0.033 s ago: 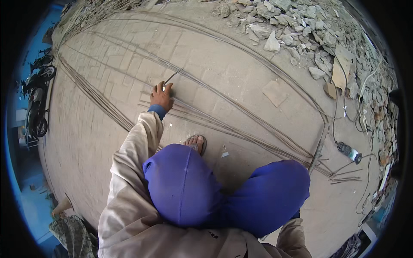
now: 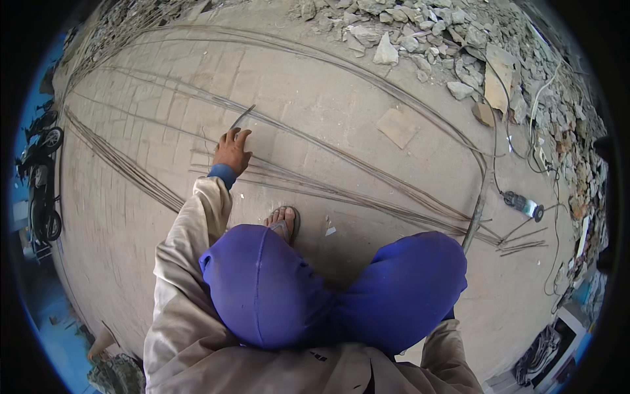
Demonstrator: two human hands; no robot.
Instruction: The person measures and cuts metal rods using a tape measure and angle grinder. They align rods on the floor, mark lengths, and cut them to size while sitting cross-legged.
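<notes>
My left hand (image 2: 232,151) reaches out over the ground, its curved fingers apart. Just past the fingertips is a short dark bent rod (image 2: 245,116), its far end overlapping a long bundle of thin metal rods (image 2: 295,138); whether a finger touches the short rod is unclear. More rods (image 2: 335,191) run from beside my left wrist toward the right. They cross a thicker metal bar (image 2: 474,222) near my right knee. My right hand is hidden behind that knee; only the right sleeve (image 2: 447,351) shows.
An angle grinder (image 2: 523,205) with its cord lies at the right, next to short rod ends (image 2: 523,247). Broken concrete rubble (image 2: 420,39) is heaped at the far right. More rods (image 2: 128,159) lie at left. Motorcycles (image 2: 42,177) stand at the left edge.
The view has shifted, so the ground and rods appear further left. My left hand stays beside the short bent rod with its fingers still apart.
</notes>
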